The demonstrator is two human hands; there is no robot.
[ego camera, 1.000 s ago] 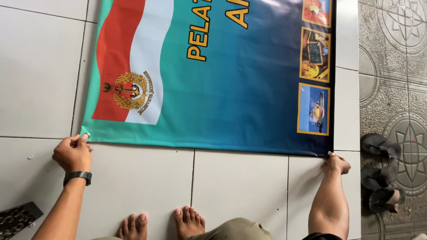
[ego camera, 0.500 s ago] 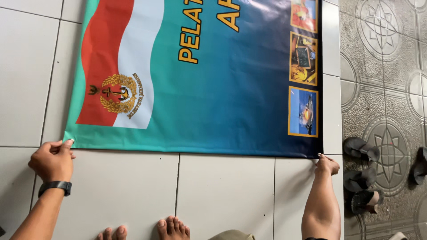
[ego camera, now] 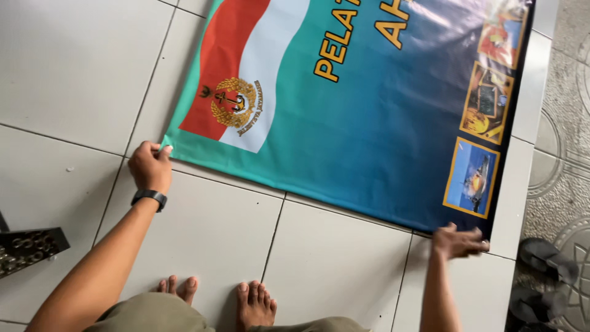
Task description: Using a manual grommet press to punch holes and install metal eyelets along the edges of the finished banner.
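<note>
The banner [ego camera: 369, 110] lies flat on the white tiled floor [ego camera: 74, 80], its near edge running from lower left to lower right, and it now sits skewed in the view, where half a second ago that edge ran almost level. Both corners are in hand as before, so the sheet looks to be in the middle of being shifted or squared rather than let go.

The banner is a big glossy rectangle, teal fading to deep blue. At its left end is a red and white wavy band with a gold emblem [ego camera: 233, 101] on it. Yellow lettering runs across the top middle. Down the right edge stands a column of small framed pictures [ego camera: 472, 177], orange-bordered, on a dark strip.

The left hand [ego camera: 149, 167], with a black watch [ego camera: 149, 197] at the wrist, pinches the near left corner between thumb and fingers. The right hand [ego camera: 458, 241] is blurred over the near right corner; it touches the edge, but I cannot tell if it grips. Bare feet [ego camera: 255, 304] stand just below. Dark sandals [ego camera: 544, 276] lie at the far right, a black rack [ego camera: 27, 249] at the left.
</note>
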